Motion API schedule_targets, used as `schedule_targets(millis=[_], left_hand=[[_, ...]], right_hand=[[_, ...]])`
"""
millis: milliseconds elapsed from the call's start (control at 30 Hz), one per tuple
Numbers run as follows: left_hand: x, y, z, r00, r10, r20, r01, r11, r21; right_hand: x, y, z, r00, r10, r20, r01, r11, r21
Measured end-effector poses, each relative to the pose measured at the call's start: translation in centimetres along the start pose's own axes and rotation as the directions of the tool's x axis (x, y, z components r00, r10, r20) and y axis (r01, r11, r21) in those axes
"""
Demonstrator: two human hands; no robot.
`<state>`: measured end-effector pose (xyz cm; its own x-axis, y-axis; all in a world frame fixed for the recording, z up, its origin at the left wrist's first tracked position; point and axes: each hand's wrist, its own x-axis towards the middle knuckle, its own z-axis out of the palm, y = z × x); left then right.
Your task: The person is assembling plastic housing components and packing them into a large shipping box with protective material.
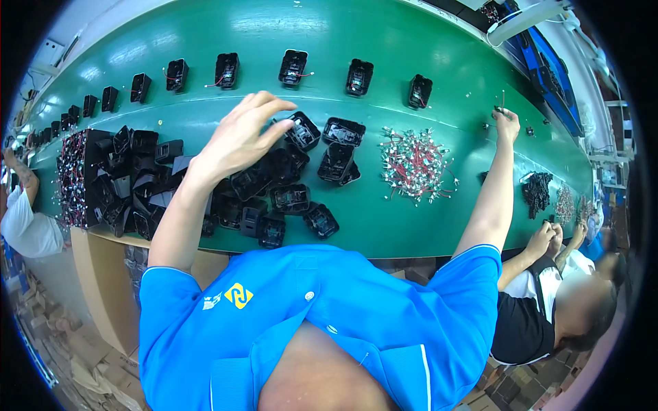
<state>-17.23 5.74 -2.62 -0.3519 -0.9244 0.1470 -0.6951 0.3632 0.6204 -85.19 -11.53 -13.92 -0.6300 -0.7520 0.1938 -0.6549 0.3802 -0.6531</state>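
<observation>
My left hand (250,133) hovers over the left part of the bench, thumb and fingers apart. Just beyond its thumb is an open black plastic housing (303,131), beside another housing (344,132). My right arm stretches far to the right. The fingers of my right hand (507,125) are pinched on a small dark part (501,109) with a thin wire standing up from it. Between my hands lies a pile of small white connectors with red wires (416,164). Below my left hand, more black housings (291,198) are heaped.
Housings (293,67) stand in a spaced row along the far side of the green bench (384,226). At left are a box of wired parts (73,178) and stacked black shells (137,178). Co-workers sit at right (528,322) and far left (31,226). Black parts (537,193) lie at right.
</observation>
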Motion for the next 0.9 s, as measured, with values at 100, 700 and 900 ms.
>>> schedule_targets(millis=[100, 700, 900], left_hand=[[2.2, -0.8, 1.5, 0.981, 0.137, 0.136, -0.148, 0.986, 0.074], [2.0, 1.8, 2.3, 0.982, 0.003, 0.19, 0.184, -0.26, -0.948], [0.3, 4.7, 4.7, 0.935, 0.177, 0.306, 0.34, -0.693, -0.637]], right_hand=[[-1.7, -4.0, -1.2, 0.996, 0.034, -0.086, -0.018, 0.985, 0.174], [-32.9, -21.7, -3.1, 0.849, -0.464, 0.252, -0.165, 0.22, 0.961], [-39.3, -24.4, -1.2, 0.825, -0.534, 0.185, -0.121, 0.154, 0.981]])
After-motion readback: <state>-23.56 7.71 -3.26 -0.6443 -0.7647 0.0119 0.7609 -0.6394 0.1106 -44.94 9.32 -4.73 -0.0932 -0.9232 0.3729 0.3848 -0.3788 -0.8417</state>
